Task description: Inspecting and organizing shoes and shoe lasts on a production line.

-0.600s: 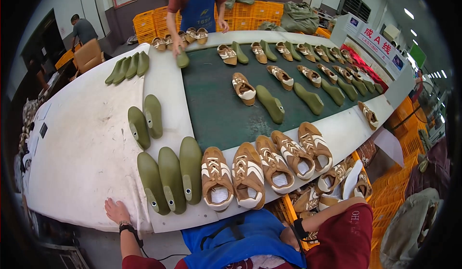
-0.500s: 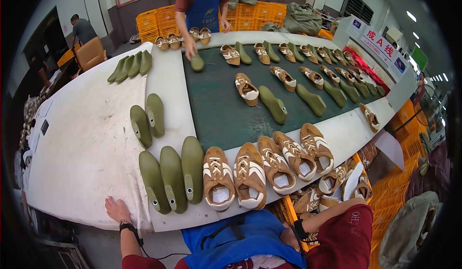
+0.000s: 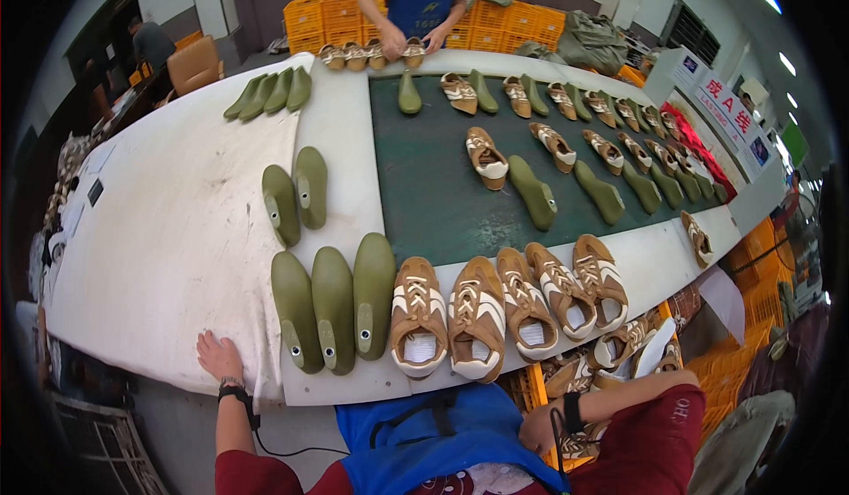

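Observation:
My left hand (image 3: pixel 219 359) lies with its fingers spread on the white cloth at the near edge of the table, holding nothing. My right hand (image 3: pixel 536 428) is down against my blue apron (image 3: pixel 424 437), beside the orange crate; its fingers are hidden. Before me stand green shoe lasts (image 3: pixel 332 314) in a close group, toes pointing away. To their right is a row of brown sneakers (image 3: pixel 478 318) with white stripes and laces. Another pair of green lasts (image 3: pixel 311 190) stands farther up the white border.
A dark green conveyor belt (image 3: pixel 424 203) carries several sneakers and lasts. Across it, a co-worker (image 3: pixel 416 8) holds a sneaker beside others at the far edge. More lasts (image 3: pixel 276 91) stand far left. An orange crate (image 3: pixel 531 389) at my right holds sneakers. Stacked orange crates line the back.
The view has shifted, so the table appears farther right. The co-worker has let go of a green last on the belt and now has both hands at a sneaker. My hands keep their places.

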{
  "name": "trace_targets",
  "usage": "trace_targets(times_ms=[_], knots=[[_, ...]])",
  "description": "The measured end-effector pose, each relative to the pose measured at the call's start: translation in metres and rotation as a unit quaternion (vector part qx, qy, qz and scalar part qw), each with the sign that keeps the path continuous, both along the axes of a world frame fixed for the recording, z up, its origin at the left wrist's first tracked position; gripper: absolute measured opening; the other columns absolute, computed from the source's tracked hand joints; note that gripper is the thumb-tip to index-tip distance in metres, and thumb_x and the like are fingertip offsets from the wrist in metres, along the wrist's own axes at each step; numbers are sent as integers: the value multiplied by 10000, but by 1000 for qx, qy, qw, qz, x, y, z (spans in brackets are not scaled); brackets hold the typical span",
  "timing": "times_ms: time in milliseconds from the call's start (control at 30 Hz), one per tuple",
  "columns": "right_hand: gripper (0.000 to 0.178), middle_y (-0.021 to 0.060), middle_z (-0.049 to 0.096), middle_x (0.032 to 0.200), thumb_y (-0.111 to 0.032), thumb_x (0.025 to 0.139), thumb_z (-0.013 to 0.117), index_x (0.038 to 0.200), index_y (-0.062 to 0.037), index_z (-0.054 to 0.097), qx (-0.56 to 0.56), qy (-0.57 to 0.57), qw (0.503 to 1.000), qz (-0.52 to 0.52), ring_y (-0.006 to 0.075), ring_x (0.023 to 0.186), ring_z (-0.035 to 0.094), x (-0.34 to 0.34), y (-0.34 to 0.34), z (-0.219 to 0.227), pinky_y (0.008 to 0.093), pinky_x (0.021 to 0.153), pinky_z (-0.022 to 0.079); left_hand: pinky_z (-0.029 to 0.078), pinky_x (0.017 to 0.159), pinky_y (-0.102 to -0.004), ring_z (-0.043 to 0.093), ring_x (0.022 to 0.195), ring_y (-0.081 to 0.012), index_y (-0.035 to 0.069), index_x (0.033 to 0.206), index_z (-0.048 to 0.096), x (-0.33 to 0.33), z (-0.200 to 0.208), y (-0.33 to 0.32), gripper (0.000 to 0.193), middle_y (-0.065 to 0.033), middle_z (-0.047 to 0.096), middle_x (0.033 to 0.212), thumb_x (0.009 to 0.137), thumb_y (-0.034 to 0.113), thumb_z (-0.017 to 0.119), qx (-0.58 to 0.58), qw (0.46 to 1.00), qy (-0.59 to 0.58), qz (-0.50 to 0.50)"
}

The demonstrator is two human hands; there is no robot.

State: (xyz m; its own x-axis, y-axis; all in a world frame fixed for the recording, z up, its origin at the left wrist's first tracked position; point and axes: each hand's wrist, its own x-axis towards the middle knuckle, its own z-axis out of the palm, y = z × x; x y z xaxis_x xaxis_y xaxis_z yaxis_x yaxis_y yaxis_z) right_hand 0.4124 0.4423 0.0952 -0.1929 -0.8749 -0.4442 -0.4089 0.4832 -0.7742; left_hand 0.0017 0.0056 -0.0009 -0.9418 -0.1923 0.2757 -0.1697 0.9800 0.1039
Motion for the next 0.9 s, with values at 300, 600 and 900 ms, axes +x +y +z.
trace_targets(times_ms=[300, 600, 900], knots=[[192, 139, 645, 781, -192, 774, 578, 924, -111, 665, 151, 402, 885, -182, 321, 722, 620, -321, 15, 172, 407, 645, 501, 268, 1008, -509, 336, 1255, -299, 72, 1208, 472, 0, 1, -1, 435, -134, 403, 1332, 797, 215, 488, 3, 999, 39, 9], [462, 148, 613, 1076, -303, 827, 517, 1247, -130, 432, 213, 345, 760, -508, 305, 1003, 583, -546, -58, 30, 410, 848, 456, 244, 1023, -497, 317, 1258, -306, 36, 1181, 474, 2, 14, 15, 435, -145, 405, 1311, 775, 191, 498, 49, 998, 36, -2], [323, 142, 643, 885, -194, 773, 489, 1090, -233, 539, 200, 384, 684, -587, 315, 855, 620, -481, 27, 13, 427, 730, 483, 234, 1031, -487, 314, 1263, -289, 50, 1184, 464, 2, 14, 12, 427, -132, 400, 1318, 781, 188, 484, 49, 999, 19, 4]])
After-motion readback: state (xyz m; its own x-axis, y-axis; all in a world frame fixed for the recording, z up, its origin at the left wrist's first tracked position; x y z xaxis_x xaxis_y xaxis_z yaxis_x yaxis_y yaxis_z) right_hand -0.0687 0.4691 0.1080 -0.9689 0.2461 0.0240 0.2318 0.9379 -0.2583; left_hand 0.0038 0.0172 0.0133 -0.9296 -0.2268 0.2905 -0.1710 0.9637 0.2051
